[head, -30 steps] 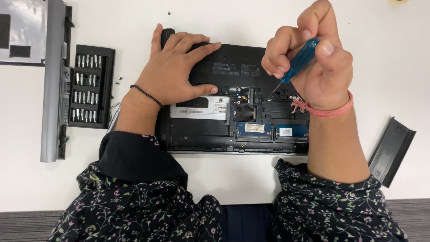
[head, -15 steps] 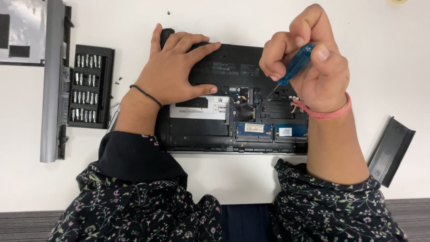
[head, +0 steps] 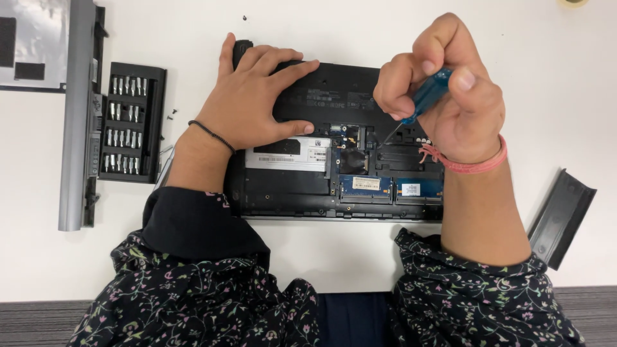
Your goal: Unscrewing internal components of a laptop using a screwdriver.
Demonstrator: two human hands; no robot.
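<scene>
Laptop (head: 302,186) sat belly-up, mid-desk near front edge, cover off — boards exposed. L hand (head: 257,103) lay flat, fingers spread, on its chassis. R hand (head: 450,96) pinched blue screwdriver (head: 427,96), tip in the open bay. Bit case (head: 132,122) by left edge — rows of bits inside.

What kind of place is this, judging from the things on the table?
Probably a desk used for electronics repair. An opened laptop lies on a white table, a tray of screwdriver bits sits beside it, and the right hand holds a small blue screwdriver.
</scene>
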